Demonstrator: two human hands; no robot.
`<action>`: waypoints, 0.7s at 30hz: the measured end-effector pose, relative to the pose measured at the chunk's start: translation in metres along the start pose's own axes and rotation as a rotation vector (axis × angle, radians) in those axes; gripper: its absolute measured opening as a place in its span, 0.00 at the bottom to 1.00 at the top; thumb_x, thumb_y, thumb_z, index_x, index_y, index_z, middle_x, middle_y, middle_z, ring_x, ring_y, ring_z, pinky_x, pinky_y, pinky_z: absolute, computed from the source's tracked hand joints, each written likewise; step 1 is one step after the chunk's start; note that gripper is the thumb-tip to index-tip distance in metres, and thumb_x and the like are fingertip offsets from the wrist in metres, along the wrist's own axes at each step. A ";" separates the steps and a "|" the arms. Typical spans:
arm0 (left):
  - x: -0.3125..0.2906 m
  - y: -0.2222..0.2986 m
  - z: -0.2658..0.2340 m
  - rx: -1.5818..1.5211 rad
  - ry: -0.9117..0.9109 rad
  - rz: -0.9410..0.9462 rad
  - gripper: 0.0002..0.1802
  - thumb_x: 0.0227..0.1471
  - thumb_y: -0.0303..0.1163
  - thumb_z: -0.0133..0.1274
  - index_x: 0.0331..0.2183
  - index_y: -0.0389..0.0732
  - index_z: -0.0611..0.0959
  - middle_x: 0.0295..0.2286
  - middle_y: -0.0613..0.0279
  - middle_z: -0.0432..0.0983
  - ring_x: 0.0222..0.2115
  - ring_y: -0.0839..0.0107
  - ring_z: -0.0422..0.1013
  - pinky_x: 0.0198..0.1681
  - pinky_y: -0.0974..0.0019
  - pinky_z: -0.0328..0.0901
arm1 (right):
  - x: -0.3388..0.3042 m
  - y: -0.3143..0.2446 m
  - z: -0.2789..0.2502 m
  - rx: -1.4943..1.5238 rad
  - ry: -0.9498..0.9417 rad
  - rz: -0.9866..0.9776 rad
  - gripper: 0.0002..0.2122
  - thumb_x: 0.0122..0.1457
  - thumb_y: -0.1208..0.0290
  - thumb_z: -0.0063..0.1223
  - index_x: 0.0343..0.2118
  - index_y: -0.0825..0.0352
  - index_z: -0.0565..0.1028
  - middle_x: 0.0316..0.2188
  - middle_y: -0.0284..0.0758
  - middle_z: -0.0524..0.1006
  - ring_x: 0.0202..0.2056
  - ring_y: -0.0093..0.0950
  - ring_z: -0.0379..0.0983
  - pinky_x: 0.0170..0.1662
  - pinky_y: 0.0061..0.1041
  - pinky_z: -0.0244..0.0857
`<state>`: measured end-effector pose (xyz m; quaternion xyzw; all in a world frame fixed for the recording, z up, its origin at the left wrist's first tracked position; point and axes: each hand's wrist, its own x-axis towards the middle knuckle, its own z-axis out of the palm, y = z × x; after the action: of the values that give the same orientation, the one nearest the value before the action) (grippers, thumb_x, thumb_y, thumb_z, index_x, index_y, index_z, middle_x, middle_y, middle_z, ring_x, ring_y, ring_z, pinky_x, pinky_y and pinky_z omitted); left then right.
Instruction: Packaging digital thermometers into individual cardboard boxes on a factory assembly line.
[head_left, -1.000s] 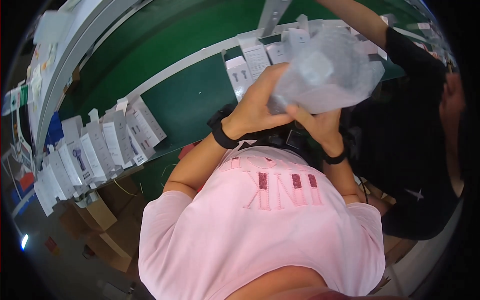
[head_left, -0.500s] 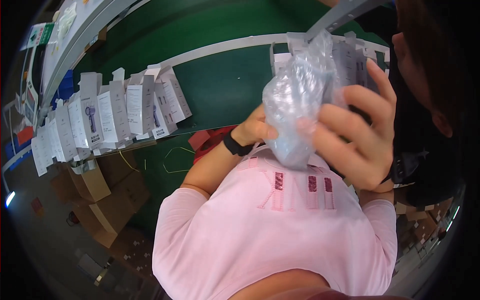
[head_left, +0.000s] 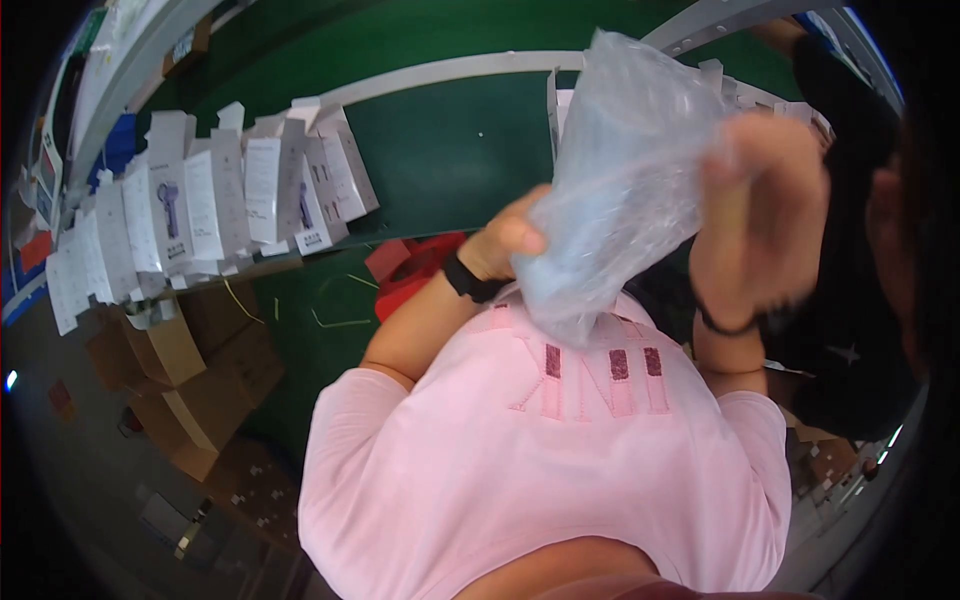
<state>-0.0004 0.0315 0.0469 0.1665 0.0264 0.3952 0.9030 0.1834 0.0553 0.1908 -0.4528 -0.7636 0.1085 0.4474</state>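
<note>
A bubble-wrap bag [head_left: 625, 180] with something pale bluish inside is held up in front of my chest; what it contains cannot be made out. My left hand [head_left: 510, 237] grips the bag's lower left side, thumb on the front and the other fingers behind it. At the bag's right edge is my right hand [head_left: 765, 210], smeared by motion. Its fingers are curled near the plastic, but whether they grip it is unclear.
White cartons [head_left: 210, 205] with open flaps stand in a row on the green worktable [head_left: 430, 150] to the left. More cartons are partly hidden behind the bag. Brown cardboard boxes [head_left: 195, 375] and a red object [head_left: 415, 270] lie below. Another person in black [head_left: 850, 320] is close on the right.
The bag, bunched up before, is now spread wider and more fully stretched. My right hand has moved right and turned, its fingers no longer spread across the bag. My left hand keeps its hold.
</note>
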 end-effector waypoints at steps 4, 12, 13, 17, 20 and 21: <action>0.004 -0.010 -0.020 0.588 0.265 -0.189 0.25 0.44 0.29 0.56 0.46 0.32 0.77 0.38 0.61 0.77 0.39 0.74 0.70 0.44 0.68 0.65 | -0.059 0.063 0.029 1.268 0.307 0.841 0.39 0.50 0.77 0.59 0.64 0.68 0.51 0.56 0.41 0.63 0.51 0.31 0.65 0.56 0.29 0.58; 0.050 -0.013 -0.075 1.259 0.614 -0.227 0.36 0.45 0.51 0.61 0.43 0.27 0.77 0.36 0.45 0.77 0.40 0.60 0.73 0.45 0.63 0.67 | -0.134 0.169 0.004 1.118 0.167 1.377 0.23 0.58 0.71 0.51 0.56 0.71 0.64 0.48 0.39 0.72 0.48 0.33 0.70 0.53 0.34 0.66; 0.064 -0.006 -0.096 1.342 0.874 -0.138 0.42 0.40 0.56 0.63 0.44 0.26 0.75 0.35 0.42 0.76 0.39 0.55 0.73 0.45 0.61 0.67 | -0.133 0.183 -0.004 1.117 0.243 1.443 0.21 0.58 0.73 0.53 0.54 0.70 0.65 0.47 0.39 0.72 0.47 0.34 0.71 0.51 0.35 0.67; 0.127 -0.047 -0.136 1.856 1.117 -0.291 0.73 0.28 0.61 0.68 0.60 0.25 0.46 0.48 0.36 0.63 0.49 0.45 0.64 0.49 0.55 0.65 | -0.120 0.202 -0.014 1.091 0.250 1.429 0.21 0.55 0.77 0.58 0.52 0.68 0.67 0.45 0.38 0.73 0.46 0.33 0.72 0.49 0.33 0.69; 0.116 -0.064 -0.153 1.681 1.063 -0.254 0.75 0.27 0.57 0.71 0.60 0.27 0.42 0.48 0.35 0.62 0.45 0.44 0.68 0.48 0.55 0.66 | -0.126 0.205 -0.011 1.124 0.227 1.412 0.19 0.55 0.77 0.58 0.50 0.68 0.68 0.43 0.37 0.74 0.44 0.32 0.72 0.47 0.32 0.70; 0.105 -0.063 -0.158 1.678 1.058 -0.058 0.72 0.28 0.53 0.71 0.60 0.27 0.45 0.45 0.37 0.67 0.43 0.47 0.70 0.47 0.57 0.66 | -0.128 0.208 -0.010 1.138 0.231 1.408 0.19 0.55 0.77 0.58 0.50 0.68 0.68 0.43 0.37 0.74 0.44 0.32 0.72 0.47 0.32 0.70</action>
<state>0.0876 0.1122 -0.1134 0.5531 0.7014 0.2498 0.3738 0.3394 0.0697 0.0032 -0.5333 -0.0922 0.6706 0.5073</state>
